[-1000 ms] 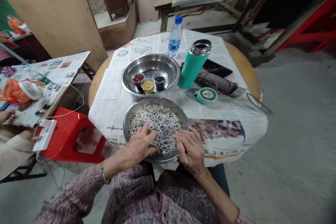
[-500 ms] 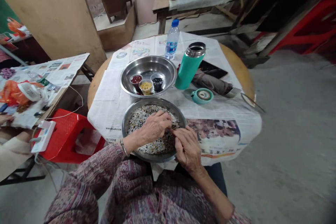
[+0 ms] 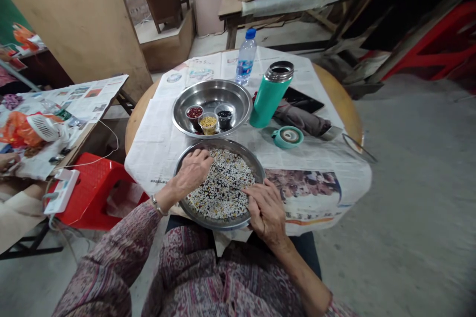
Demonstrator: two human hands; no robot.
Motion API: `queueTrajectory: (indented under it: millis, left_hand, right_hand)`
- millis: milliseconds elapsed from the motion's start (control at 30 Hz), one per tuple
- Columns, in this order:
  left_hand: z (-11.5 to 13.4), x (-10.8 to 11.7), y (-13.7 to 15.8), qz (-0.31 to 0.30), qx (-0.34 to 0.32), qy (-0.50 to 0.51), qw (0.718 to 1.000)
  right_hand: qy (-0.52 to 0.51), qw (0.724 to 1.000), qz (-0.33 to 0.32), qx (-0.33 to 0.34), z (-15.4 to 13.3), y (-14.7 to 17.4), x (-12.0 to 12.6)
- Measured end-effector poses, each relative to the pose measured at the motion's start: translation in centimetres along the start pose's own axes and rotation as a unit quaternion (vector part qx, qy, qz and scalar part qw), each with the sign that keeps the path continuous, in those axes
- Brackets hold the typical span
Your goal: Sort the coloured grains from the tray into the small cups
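Observation:
A steel bowl (image 3: 262, 166) at the table's near edge holds a mix of white, black and yellow grains and beans (image 3: 223, 188). My right hand (image 3: 266, 208) is closed on the bowl's right rim, fingers over the inside edge. At the bowl's left side, my left hand (image 3: 191, 171) is low over the mix, its fingers bent and close together; their tips and anything in them are hidden. Behind, a larger steel basin (image 3: 240, 104) holds a cup of red beans (image 3: 194, 115), a cup of yellow beans (image 3: 208, 123) and a cup of black beans (image 3: 224, 118).
A teal thermos (image 3: 271, 96) stands uncapped right of the basin, its lid (image 3: 288, 136) nearby. Behind are a water bottle (image 3: 246, 57) and a folded umbrella (image 3: 303, 118). Newspaper (image 3: 148, 148) covers the round table. A red stool (image 3: 92, 193) stands at left, beside another person's arm (image 3: 9, 161).
My left hand has moved left across the bowl, away from my right hand, uncovering the grains in the middle. My right hand keeps its place on the rim.

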State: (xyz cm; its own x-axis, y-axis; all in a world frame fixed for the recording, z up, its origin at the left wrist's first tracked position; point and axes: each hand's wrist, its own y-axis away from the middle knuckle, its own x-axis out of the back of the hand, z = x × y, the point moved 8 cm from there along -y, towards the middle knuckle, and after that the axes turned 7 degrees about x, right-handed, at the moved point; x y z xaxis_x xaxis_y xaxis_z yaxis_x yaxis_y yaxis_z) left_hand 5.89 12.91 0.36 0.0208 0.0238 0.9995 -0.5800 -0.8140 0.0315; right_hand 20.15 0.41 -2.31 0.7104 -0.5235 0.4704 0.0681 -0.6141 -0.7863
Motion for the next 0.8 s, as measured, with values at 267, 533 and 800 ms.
queueTrajectory:
  millis: [267, 533, 800]
  left_hand:
    - [2.6, -0.8, 6.5, -0.02, 0.006, 0.147, 0.989]
    - [9.1, -1.0, 4.2, 0.038, -0.196, 0.14, 0.97]
    - [6.1, -1.7, 3.7, -0.037, -0.169, 0.08, 0.982]
  right_hand:
    - [0.001, 1.0, 0.005, 0.001, 0.2, 0.6, -0.1]
    - [0.026, 0.998, 0.05, -0.025, 0.2, 0.6, 0.6]
    - [0.025, 0.999, 0.044, -0.017, 0.2, 0.6, 0.4]
